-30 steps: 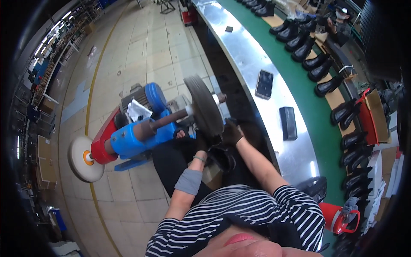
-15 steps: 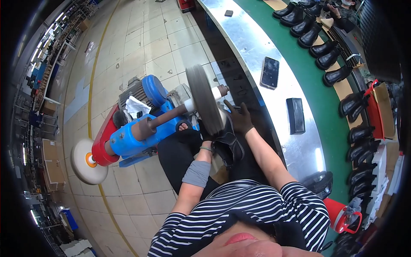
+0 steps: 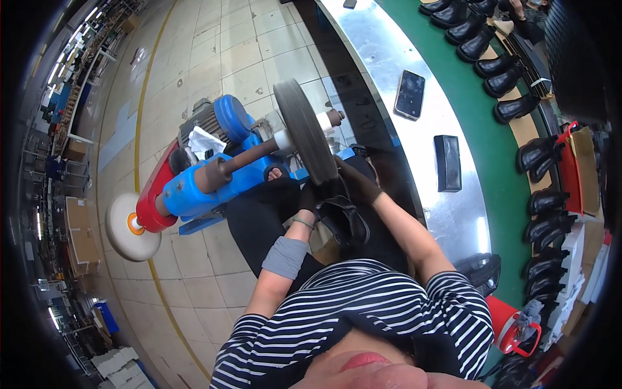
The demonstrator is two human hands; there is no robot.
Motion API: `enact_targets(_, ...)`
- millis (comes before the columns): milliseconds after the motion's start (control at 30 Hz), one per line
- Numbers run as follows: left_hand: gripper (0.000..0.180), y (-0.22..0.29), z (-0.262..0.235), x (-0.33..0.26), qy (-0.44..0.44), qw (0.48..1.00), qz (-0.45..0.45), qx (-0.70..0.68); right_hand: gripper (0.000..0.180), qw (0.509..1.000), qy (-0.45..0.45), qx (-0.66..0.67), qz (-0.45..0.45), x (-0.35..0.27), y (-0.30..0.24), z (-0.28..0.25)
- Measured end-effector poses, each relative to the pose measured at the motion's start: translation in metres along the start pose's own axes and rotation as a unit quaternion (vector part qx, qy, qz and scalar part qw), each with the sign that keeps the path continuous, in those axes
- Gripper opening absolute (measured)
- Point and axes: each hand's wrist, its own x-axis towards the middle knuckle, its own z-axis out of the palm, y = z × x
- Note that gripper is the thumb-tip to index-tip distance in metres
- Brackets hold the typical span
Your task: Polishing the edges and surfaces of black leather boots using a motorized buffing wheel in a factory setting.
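A black leather shoe (image 3: 353,225) is held below the dark buffing wheel (image 3: 304,133), its opening toward me. Its front end reaches up to the wheel's lower rim; the wheel hides whether they touch. On the shoe's left side is my left hand (image 3: 308,196), in a dark glove, closed on it with the fingers mostly hidden. My right hand (image 3: 358,184), in a dark brown glove, grips the shoe from the right, close beside the wheel. The wheel sits on a brown shaft (image 3: 249,159) coming out of a blue and red machine (image 3: 188,194).
A pale wheel (image 3: 133,225) is on the machine's far end. To my right, a metal-topped table (image 3: 424,152) carries a phone (image 3: 410,95) and a black block (image 3: 448,163). Rows of black shoes (image 3: 508,79) line the green surface beyond. A red mug (image 3: 508,322) stands near my right elbow.
My right hand has gone from spread fingers beside the wheel to gripping the shoe's side. The shoe and left hand have shifted slightly left and upward. My view has shifted a little.
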Motion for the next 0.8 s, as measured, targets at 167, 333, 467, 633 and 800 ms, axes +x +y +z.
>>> enact_targets(167, 0.034, 0.052, 0.047, -0.035, 0.085, 0.974, -0.127, -0.168, 0.117, 0.981, -0.136, -0.139, 0.028, -0.107, -0.07, 0.046)
enact_targets(333, 0.041, 0.037, 0.035, -0.014, 0.034, 0.859, -0.218, -0.463, 0.109, 0.896, 0.124, -0.425, -0.03, -0.122, -0.051, 0.116)
enact_targets(467, 0.049, 0.046, 0.044, -0.008, -0.024, 0.839, -0.165, -0.518, 0.05, 0.972, 0.236, -0.001, 0.026, -0.121, -0.016, 0.055)
enact_targets(633, 0.059, 0.076, 0.057, -0.014, 0.05, 0.869, -0.124, -0.476, 0.03, 0.95, 0.217, 0.222, 0.046, -0.082, -0.042, 0.076)
enact_targets(800, 0.059, 0.076, 0.055, -0.009, -0.018, 0.885, -0.017, -0.465, 0.032, 0.926, 0.239, 0.287, 0.064, -0.099, -0.033, 0.071)
